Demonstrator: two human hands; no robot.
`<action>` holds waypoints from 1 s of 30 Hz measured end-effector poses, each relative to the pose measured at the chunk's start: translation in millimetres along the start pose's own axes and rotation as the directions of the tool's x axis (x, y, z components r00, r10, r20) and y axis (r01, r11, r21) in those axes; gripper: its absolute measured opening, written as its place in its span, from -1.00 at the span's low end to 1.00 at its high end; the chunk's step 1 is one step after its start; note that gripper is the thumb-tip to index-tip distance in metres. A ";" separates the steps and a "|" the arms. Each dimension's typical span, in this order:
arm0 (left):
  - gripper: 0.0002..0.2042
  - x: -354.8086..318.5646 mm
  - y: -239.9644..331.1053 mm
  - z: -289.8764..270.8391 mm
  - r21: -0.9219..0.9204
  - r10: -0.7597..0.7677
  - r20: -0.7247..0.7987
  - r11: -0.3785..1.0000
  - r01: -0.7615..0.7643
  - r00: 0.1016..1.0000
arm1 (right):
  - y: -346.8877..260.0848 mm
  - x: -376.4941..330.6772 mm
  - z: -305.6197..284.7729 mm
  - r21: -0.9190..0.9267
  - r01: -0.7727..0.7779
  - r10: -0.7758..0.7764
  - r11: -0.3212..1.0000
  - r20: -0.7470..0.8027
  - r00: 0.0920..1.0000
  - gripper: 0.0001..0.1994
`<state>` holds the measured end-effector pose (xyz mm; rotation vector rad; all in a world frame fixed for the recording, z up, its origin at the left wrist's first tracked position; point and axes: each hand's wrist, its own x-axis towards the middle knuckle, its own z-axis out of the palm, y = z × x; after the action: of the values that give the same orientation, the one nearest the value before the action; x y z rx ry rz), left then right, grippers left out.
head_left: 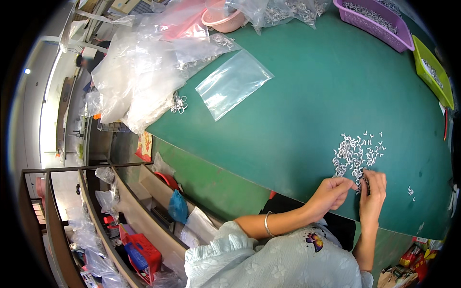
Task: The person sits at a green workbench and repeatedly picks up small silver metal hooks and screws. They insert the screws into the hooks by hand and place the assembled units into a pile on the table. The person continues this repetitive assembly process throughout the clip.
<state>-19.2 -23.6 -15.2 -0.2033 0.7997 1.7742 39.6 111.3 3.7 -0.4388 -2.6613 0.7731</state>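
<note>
A heap of small silvery metal pieces (355,153) lies on the green table (297,110), near its front edge. My left hand (331,192) reaches in from the lower left, its fingertips pinched at the heap's near edge. My right hand (372,194) sits just beside it, fingers curled around a few small metal pieces at the same spot. The two hands almost touch. A silver bangle (267,223) circles my left wrist.
A flat clear plastic bag (233,84) lies mid-table. Crumpled clear bags (139,72) with more metal pieces pile at the far left, by a pink bowl (223,19). A purple basket (374,21) and a yellow-green tray (432,72) stand far right. Shelves (110,225) below left.
</note>
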 end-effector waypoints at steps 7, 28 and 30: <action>-0.79 -2.4 2.3 1.8 0.023 0.011 -0.003 1.000 -0.011 1.000 | -0.5 -1.4 -3.6 0.001 0.001 -0.001 1.000 -0.004 1.000 -0.82; -0.79 -5.3 -1.4 2.3 0.054 0.024 0.003 0.998 -0.024 1.000 | 4.0 -6.4 -11.7 0.028 0.058 -0.059 0.998 0.038 0.997 -0.80; -0.78 -4.7 -2.9 0.8 0.052 0.027 0.009 0.998 -0.028 1.000 | 3.0 -5.6 -13.0 0.107 0.015 -0.014 0.994 -0.012 1.000 -0.82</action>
<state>-14.7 -26.3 -13.4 -0.1509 0.8450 1.7769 50.4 117.5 11.1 -0.3948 -2.5949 0.9008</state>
